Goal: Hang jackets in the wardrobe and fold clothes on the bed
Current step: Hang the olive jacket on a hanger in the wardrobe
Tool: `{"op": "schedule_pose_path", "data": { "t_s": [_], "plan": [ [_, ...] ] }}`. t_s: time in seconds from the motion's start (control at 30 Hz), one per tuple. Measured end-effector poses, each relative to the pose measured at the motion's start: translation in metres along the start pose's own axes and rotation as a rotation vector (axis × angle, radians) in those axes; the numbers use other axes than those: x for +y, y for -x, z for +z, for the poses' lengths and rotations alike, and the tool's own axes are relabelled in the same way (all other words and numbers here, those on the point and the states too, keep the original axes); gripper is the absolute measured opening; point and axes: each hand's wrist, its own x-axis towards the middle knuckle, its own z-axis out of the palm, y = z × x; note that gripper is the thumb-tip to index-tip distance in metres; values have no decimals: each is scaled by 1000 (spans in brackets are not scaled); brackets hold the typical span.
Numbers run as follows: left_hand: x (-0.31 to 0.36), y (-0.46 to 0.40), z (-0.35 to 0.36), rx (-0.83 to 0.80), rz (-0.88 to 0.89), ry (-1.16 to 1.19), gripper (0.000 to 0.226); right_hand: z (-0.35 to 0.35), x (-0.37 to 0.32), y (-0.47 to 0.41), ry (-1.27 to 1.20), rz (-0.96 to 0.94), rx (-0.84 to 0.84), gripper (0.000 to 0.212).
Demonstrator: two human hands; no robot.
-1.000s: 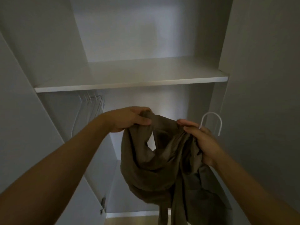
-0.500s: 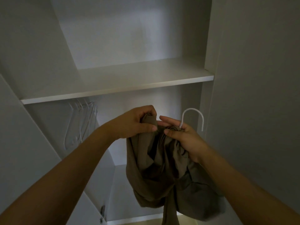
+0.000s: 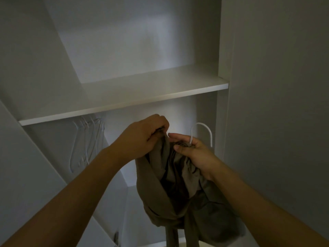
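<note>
An olive-brown jacket [image 3: 178, 191] hangs bunched in front of the open white wardrobe, below its shelf [image 3: 124, 98]. My left hand [image 3: 142, 136] grips the jacket's top edge with curled fingers. My right hand [image 3: 194, 152] holds the bunched collar together with a white hanger, whose hook [image 3: 203, 131] sticks up between my fingers. The hanger's body is hidden inside the cloth. Both hands nearly touch at the top of the jacket.
Several empty white wire hangers [image 3: 85, 141] hang under the shelf at the left. The wardrobe's right side panel [image 3: 277, 122] stands close beside my right hand. An open door [image 3: 32, 166] lies at the left.
My hands have come together at the top of the jacket, gathering the collar round the hanger. The view has shifted, so the shelf sits more to the left.
</note>
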Motion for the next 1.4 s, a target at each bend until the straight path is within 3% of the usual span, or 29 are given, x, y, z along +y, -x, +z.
{"op": "schedule_pose_path", "data": {
  "t_s": [0.17, 0.23, 0.37, 0.43, 0.5, 0.57, 0.83, 0.93, 1.0, 1.13, 1.23, 1.4],
  "plan": [
    [-2, 0, 9, 93, -75, -11, 9, 7, 0, 0, -2, 32, -20, 21],
    [-3, 0, 12, 77, -150, 42, 15, 10, -2, 0, 33, 50, 1, 27],
    [-7, 3, 12, -8, -377, 385, 19, 9, -4, -3, 61, 54, 50, 12],
    [-9, 10, 11, -71, -517, 710, 20, 6, -6, -3, 52, 62, 38, 13],
    [-12, 19, 12, -41, -618, 867, 22, 2, -9, -2, 58, 66, 8, 16],
    [-16, 26, 13, -3, -641, 792, 17, -2, -11, -2, 82, 83, -8, 15],
    [-3, 29, 23, -127, -625, 691, 11, -4, -7, -2, 24, 178, 32, 15],
    [2, 27, 24, -121, -719, 790, 26, -8, -10, -3, -3, 201, 18, 7],
    [-1, 31, 23, -82, -759, 902, 33, -9, -12, -4, 37, 211, -14, 13],
    [-15, 51, 19, -20, -777, 999, 22, -8, -15, -1, 112, 225, -3, 25],
    [-20, 58, 20, 65, -836, 1059, 14, -8, -18, 0, 99, 252, -7, 14],
    [-16, 60, 23, 113, -837, 1132, 27, -8, -22, 3, 87, 271, -48, 26]
  ]
}}
